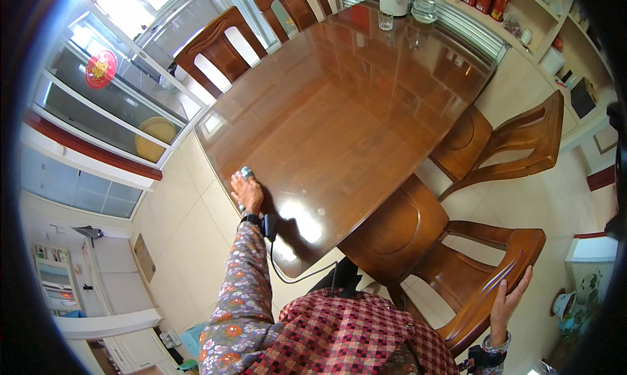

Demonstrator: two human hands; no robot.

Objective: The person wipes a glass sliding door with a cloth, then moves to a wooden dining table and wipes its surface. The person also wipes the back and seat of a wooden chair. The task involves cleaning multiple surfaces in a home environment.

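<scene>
My left hand (248,193) is pressed on the glossy wooden table (333,130) near its near left edge. Bits of a bluish-grey item, apparently a wadded cloth (246,172), stick out beyond the fingers; the palm hides the rest. On the right, my right hand (508,296) holds the top rail of a wooden chair (524,247), thumb and fingers spread around it. This chair's seat reaches partly beneath the table's edge. A black strap with a small device (268,227) sits on my left wrist, and a cable runs from it towards my body.
A second wooden chair (529,135) stands farther along the right side, and two more chairs (220,47) line the far left side. At the table's far end are a white kettle (393,0), a drinking glass (385,21) and a glass pitcher (425,5).
</scene>
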